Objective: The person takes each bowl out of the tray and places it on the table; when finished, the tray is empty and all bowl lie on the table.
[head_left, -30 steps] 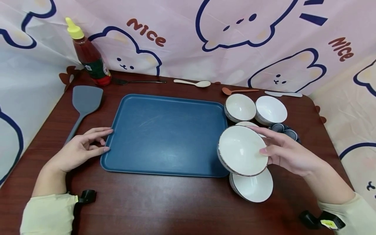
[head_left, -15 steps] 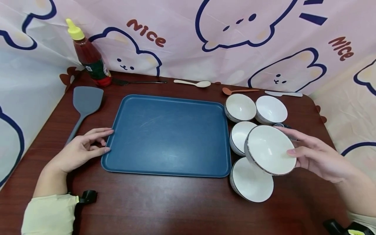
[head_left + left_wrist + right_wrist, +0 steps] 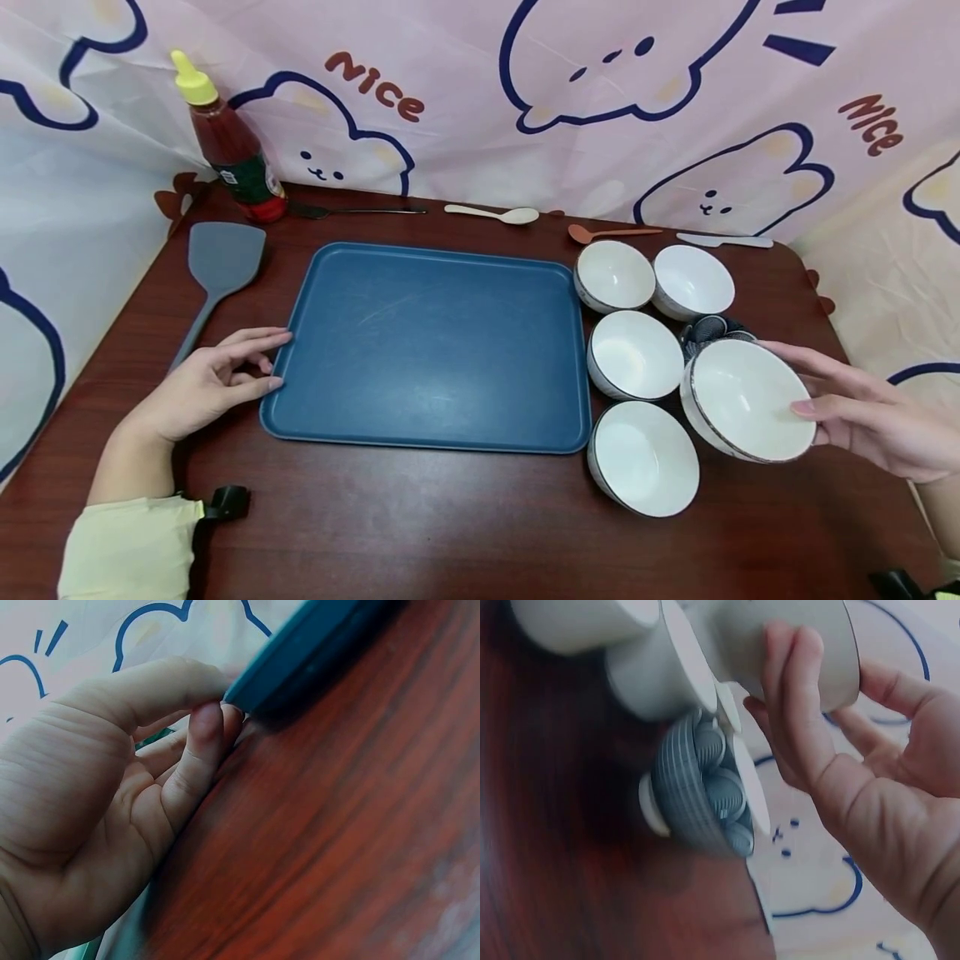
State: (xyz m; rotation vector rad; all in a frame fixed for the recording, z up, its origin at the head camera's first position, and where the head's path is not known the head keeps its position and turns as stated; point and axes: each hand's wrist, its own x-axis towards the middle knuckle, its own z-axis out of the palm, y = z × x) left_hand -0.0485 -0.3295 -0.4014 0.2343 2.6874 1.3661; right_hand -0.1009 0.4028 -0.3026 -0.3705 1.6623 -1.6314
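Observation:
My right hand (image 3: 873, 417) grips a white bowl (image 3: 750, 400) with a thin dark rim, thumb inside and fingers outside, tilted above the table; the right wrist view shows those fingers along its outer wall. To its left are two similar bowls, a middle one (image 3: 636, 355) and a front one (image 3: 643, 458). Partly hidden behind the held bowl is a dark striped bowl (image 3: 681, 787) with several ribbed round pieces in it. My left hand (image 3: 217, 379) touches the left rim of a blue tray (image 3: 435, 350) with its thumb and fingertips, which stand apart along the edge.
Two more bowls, one at the tray's corner (image 3: 615, 275) and a plain white one (image 3: 693, 282), stand behind. Along the back lie a black fork (image 3: 360, 210), white spoon (image 3: 495, 214), brown spoon (image 3: 611, 234) and white knife (image 3: 723, 241). A sauce bottle (image 3: 238, 158) and grey spatula (image 3: 225, 258) are left.
My right hand has carried the held bowl rightward, from over the tray's right edge past the middle and front bowls, which now show fully. The left hand stays at the tray's rim.

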